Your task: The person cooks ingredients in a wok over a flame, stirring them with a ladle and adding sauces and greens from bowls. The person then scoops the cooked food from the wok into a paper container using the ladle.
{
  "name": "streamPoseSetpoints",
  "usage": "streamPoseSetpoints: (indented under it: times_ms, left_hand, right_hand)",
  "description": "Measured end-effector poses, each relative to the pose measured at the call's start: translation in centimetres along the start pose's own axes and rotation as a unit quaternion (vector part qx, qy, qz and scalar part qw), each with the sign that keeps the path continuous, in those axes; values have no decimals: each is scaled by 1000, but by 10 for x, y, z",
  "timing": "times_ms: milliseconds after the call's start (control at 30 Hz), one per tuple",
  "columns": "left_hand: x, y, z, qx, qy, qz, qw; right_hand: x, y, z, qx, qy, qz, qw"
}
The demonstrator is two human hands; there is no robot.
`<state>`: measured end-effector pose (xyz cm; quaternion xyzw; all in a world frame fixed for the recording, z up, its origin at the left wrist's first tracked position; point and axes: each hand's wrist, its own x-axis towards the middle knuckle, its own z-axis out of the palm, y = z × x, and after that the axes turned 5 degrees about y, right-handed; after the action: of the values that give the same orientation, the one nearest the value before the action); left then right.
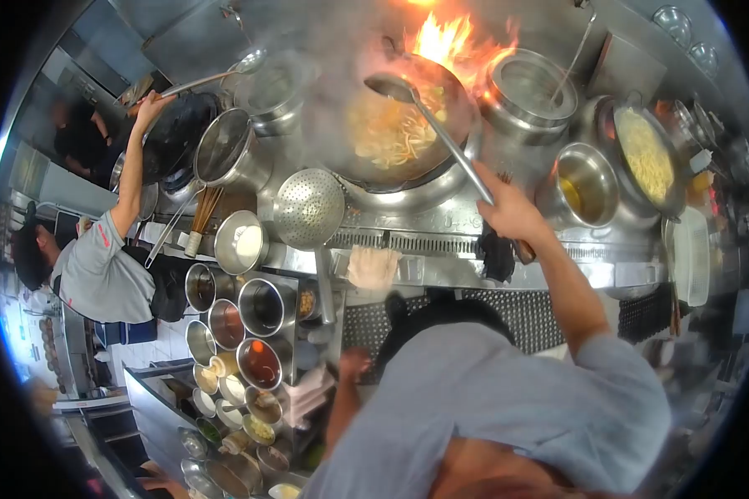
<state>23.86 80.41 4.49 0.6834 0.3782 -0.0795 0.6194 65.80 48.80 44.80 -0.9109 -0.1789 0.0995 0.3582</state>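
Observation:
My right hand [512, 214] is wrapped round the handle of a long ladle [449, 145]. Its dark bowl hangs over the wok [329, 158], where pale strips of food with orange pieces [395, 129] lie in steam. Flames [449, 41] rise at the wok's far rim. My left hand [354, 363] is low by my side, near the sauce containers and a pale cloth [308, 397]; it is blurred and its fingers are unclear. Close by, a perforated strainer [310, 209] rests across the stove's front edge, beside a folded cloth [373, 268].
Several metal pots of sauces [260, 363] and seasonings stand at lower left. A co-worker [108, 270] at left raises a ladle [216, 76] near another wok. To the right are a steel pot with yellow liquid [577, 187] and a pan of noodles [647, 158].

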Motion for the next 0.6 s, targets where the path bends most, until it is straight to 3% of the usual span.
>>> streamPoseSetpoints:
  times_ms: [67, 100, 167, 233, 267, 333, 400, 500, 567, 600]
  left_hand:
    - [-9, 22, 7, 5, 1, -168, 986]
    - [-11, 28, 7, 2, 3, -166, 986]
    - [-5, 0, 4, -167, -45, -249, 953]
    - [-5, -25, -1, 15, -95, -91, 991]
    - [-8, -38, -1, 153, -101, 17, 983]
    - [-15, -52, -1, 254, -90, 109, 957]
    - [-26, -33, -1, 106, -43, 68, 991]
    - [-23, -32, -2, 110, -46, 12, 993]
    - [-23, -22, -2, 37, -29, -60, 997]
    - [-23, -16, -1, -5, -18, -96, 995]
  right_hand:
    - [-18, 9, 1, -29, -37, 0, 999]
    - [-29, 10, -1, -30, -37, -3, 999]
    - [-52, 6, -14, -90, -74, -22, 993]
    - [-67, 3, -23, -96, -110, -10, 989]
    - [-70, 3, -26, -101, -146, 6, 984]
    - [-59, 18, -9, -104, -119, -13, 987]
    - [-42, 34, 15, -108, -92, -34, 989]
    - [-11, 31, 35, -100, -36, -28, 994]
    - [-2, 22, 40, 120, 5, 60, 991]
    - [4, 22, 41, 118, -2, 56, 991]
